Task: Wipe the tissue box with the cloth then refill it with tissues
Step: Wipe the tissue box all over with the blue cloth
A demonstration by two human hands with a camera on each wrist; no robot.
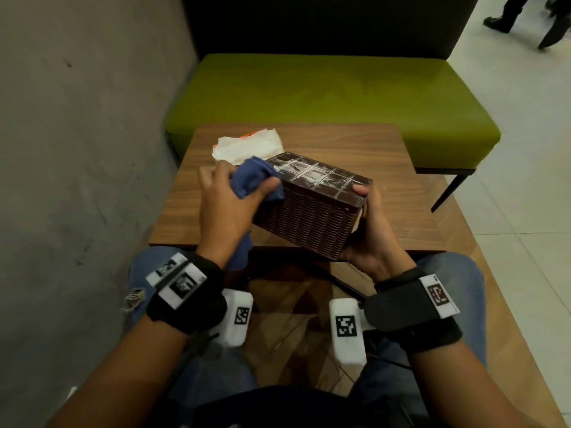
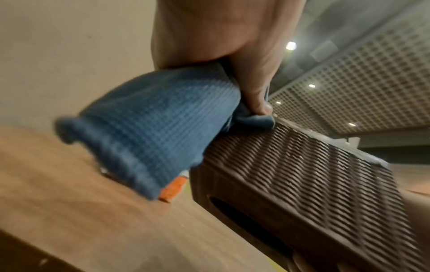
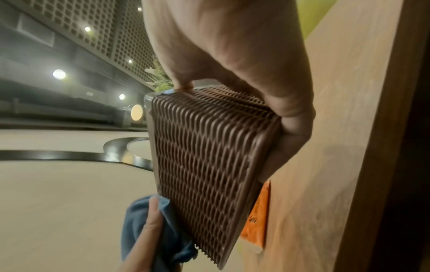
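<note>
A wooden tabletop (image 1: 355, 143) is set before a green bench (image 1: 309, 88). The blue cloth (image 1: 253, 180) is bunched in the clenched left hand (image 1: 225, 205) and pressed to the left end of the tissue box (image 1: 309, 211), which is clasped at its right end by the right hand (image 1: 370, 230) and tilted above the near edge. Firm strokes along the weave are advised. The tissues (image 1: 247, 146) lie at far left.

Head view looks down from above; wrist views close, low — all share tissue box (image 1: 312, 205).
</note>
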